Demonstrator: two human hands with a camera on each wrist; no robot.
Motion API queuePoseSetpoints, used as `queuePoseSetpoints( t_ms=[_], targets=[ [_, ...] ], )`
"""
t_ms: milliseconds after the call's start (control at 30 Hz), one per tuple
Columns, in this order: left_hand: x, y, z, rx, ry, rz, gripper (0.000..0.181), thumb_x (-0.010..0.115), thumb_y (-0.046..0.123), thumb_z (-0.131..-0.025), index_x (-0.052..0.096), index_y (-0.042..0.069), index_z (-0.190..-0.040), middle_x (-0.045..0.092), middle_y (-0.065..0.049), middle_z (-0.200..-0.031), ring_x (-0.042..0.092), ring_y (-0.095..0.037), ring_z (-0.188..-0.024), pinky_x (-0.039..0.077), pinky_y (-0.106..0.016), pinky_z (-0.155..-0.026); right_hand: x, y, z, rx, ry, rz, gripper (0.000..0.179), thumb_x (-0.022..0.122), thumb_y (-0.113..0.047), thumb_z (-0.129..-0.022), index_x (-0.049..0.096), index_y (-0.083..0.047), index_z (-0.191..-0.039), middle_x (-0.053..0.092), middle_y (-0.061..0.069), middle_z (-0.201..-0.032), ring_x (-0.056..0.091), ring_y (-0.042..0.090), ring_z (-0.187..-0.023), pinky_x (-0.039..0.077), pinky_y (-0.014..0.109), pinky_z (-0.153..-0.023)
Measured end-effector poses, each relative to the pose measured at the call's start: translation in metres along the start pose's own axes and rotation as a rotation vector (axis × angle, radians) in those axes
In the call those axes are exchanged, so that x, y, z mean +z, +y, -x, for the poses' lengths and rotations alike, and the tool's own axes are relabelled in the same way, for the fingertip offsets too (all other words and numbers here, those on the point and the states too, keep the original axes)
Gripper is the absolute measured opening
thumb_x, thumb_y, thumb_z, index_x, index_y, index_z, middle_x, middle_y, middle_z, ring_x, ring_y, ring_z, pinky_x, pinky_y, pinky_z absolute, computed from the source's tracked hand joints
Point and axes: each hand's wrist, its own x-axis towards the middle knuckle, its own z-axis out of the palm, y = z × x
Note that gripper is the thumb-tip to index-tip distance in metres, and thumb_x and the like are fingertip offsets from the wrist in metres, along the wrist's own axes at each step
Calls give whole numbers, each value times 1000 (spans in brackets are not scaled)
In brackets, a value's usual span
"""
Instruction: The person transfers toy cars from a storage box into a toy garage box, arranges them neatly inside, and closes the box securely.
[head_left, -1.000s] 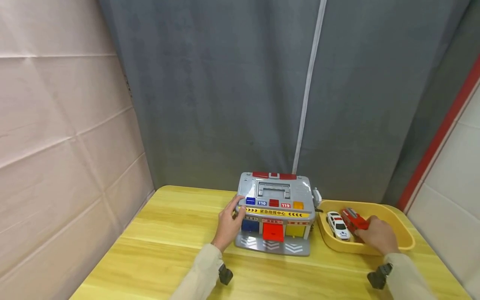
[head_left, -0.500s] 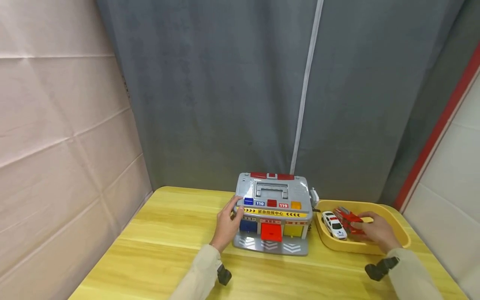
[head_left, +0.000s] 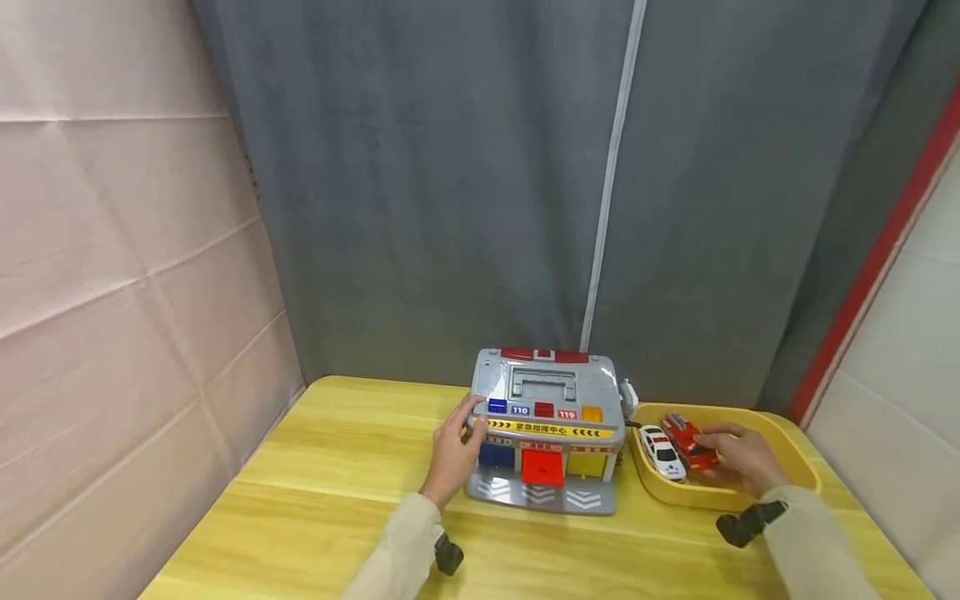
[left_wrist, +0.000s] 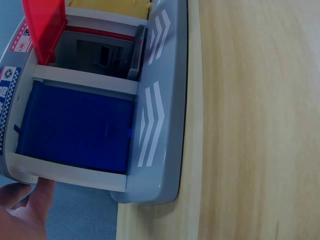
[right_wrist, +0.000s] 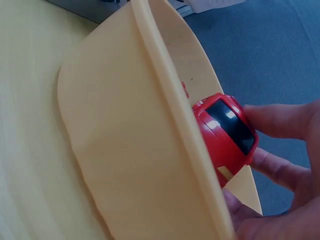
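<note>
Vs 1 s ago, R hand (head_left: 744, 460) & red toy truck (head_left: 681, 432) have shifted a bit twd the toy garage (head_left: 540, 422), & white toy car (head_left: 662, 454) has slid slightly the same way; L hand (head_left: 452, 450) is in approx the same spot. R hand grips the truck near its dark-windowed end, thumb & fingers on opp. sides. L hand isn't wrapped round anything: fingers relaxed, touching the garage's front L corner. Truck's inside the yellow tray (head_left: 697, 495), right by the car; can't tell if it's off the tray floor. Tray sits just beside the garage, R side. Garage is grey w/ roof handle, row of coloured buttons, "110" & "119" labels, yellow banner. Blue door (left_wrist: 80, 125) is down, red door (head_left: 542, 467) swung up, yellow door (head_left: 587, 463) down; ramp (head_left: 517, 492) in front w/ white chevrons. All on a wood-grain bench (head_left: 360, 458). Behind: dk grey curtain (head_left: 435, 183) w/ pale stripe; L side, pinkish sheet (head_left: 112, 217).
</note>
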Motion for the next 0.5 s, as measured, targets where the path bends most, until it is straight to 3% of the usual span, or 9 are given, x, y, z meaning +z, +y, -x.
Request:
queuePoseSetpoints(
  t_ms=[100, 267, 333, 500],
  targets=[
    [1, 0, 0, -2, -3, 7, 32, 56, 28, -102, 61, 26, -134, 41, -7, -160, 40, -33, -148, 49, -47, -110, -1, 2, -2, -15, -45, -24, 55, 49, -16, -102, 31, 8, -148, 55, 28, -116, 67, 15, -78, 66, 32, -67],
    [0, -1, 0, -4, 7, 8, 32, 56, 30, -102, 61, 27, -134, 40, -9, -161, 39, -33, -149, 49, -48, -111, -4, 2, -3, -10, -124, -114, 36, 40, -10, -104, 51, 4, -135, 53, 22, -117, 65, 17, -86, 67, 35, -75],
    [0, -1, -1, -3, 8, 2, 32, 56, 29, -102, 61, 26, -134, 40, -9, -161, 39, -33, -149, 49, -48, -111, -4, 0, -3, -13, -141, -117, 34, 38, -10, -104, 56, 4, -131, 51, 26, -123, 63, 17, -90, 67, 36, -78],
    [0, -1, 0, 0, 6, -3, 32, 56, 27, -102, 61, 25, -134, 42, -7, -160, 40, -33, -148, 49, -47, -110, -2, 0, 0, -20, -160, -114, 37, 37, -9, -105, 51, 8, -134, 38, 36, -137, 60, 16, -95, 66, 35, -82]
  ],
)
